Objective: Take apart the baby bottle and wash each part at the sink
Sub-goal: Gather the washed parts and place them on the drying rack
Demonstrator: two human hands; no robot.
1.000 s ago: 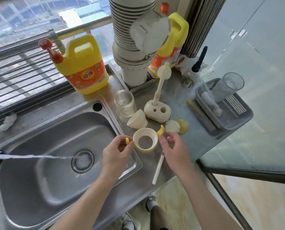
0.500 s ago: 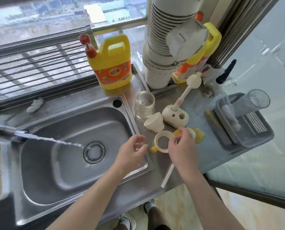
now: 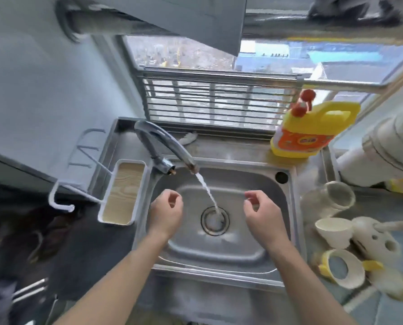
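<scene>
Hovering over sink [image 3: 231, 249], right hand [image 3: 261, 214] seemingly empty, bottle ring [image 3: 357, 277] well right

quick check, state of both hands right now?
left hand: open, fingers loosely curled, holding nothing, over the stainless steel sink.
right hand: open, loosely curled, holding nothing, also over the sink.

- We see the sink [image 3: 219, 275] as smooth brushed steel with a dull shine.
- Behind the sink, the tap [image 3: 163, 141] is glossy chrome.
- Left of the sink, we find a tray [image 3: 123, 191] with white plastic walls and a wood-grain floor.
- Behind the sink's right corner, the detergent jug [image 3: 313, 127] is glossy yellow plastic.
- Right of the sink, we note a clear, shiny bottle body [image 3: 329, 200], glass or plastic we cannot tell, plus a matt cream cap [image 3: 334, 231] and collar ring [image 3: 345, 268].
</scene>
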